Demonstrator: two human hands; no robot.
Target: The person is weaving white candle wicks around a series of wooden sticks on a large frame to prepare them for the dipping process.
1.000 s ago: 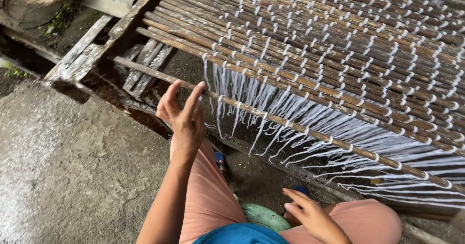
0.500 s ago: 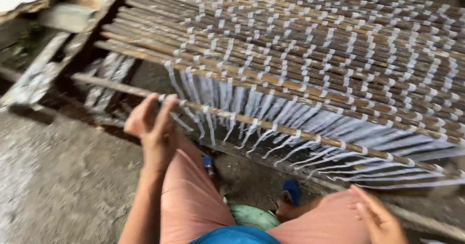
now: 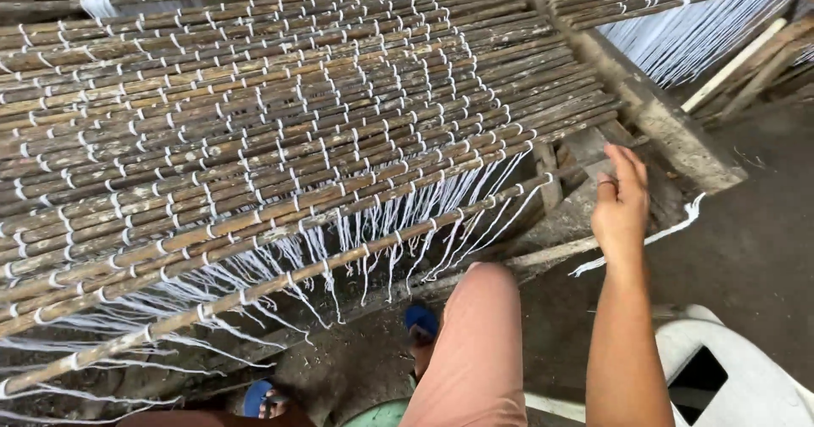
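Your right hand (image 3: 621,200) hung open, fingers straight, just beside the right end of the rough stick mat (image 3: 280,130), bound with white string (image 3: 386,232); a smooth white plastic chair (image 3: 738,376) stood below. Your left hand was out of view.

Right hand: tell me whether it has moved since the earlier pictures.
Yes. The right hand has risen from beside the knee toward the stick mat's right end.

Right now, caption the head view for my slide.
Seated person's right hand raised open beside a mat of thin wooden sticks bound with white string; left hand unseen.
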